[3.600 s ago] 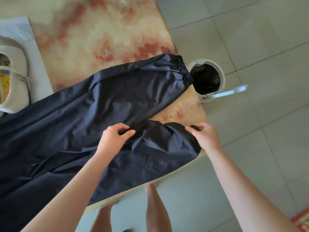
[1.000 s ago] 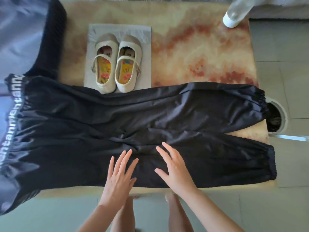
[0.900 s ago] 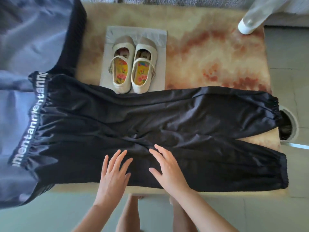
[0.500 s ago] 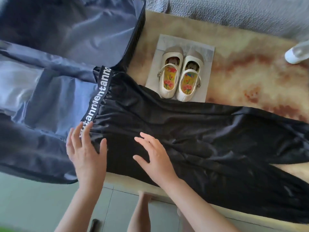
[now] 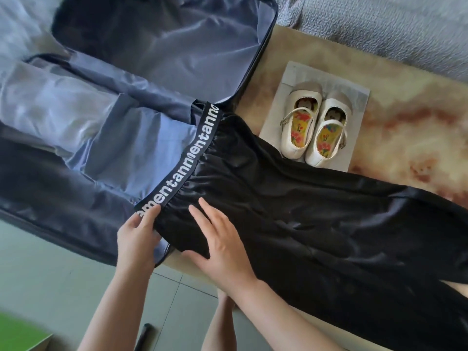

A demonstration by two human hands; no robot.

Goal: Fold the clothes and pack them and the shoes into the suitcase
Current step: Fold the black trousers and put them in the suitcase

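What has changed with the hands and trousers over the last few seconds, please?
Both hands slid left along the black satin trousers to the lettered waistband; the left hand now grips its near end, the right hand lies flat beside it. The white strap shoes stay on their grey mat.

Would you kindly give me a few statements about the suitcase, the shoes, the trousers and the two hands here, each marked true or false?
1. The suitcase lies open. True.
2. The shoes are inside the suitcase. False: the shoes stand side by side on a grey sheet on the table.
3. The right hand lies flat on the trousers. True.
4. The trousers are folded into a small bundle. False: they lie spread out lengthwise.
5. The left hand holds a shoe. False: it grips the near end of the waistband.
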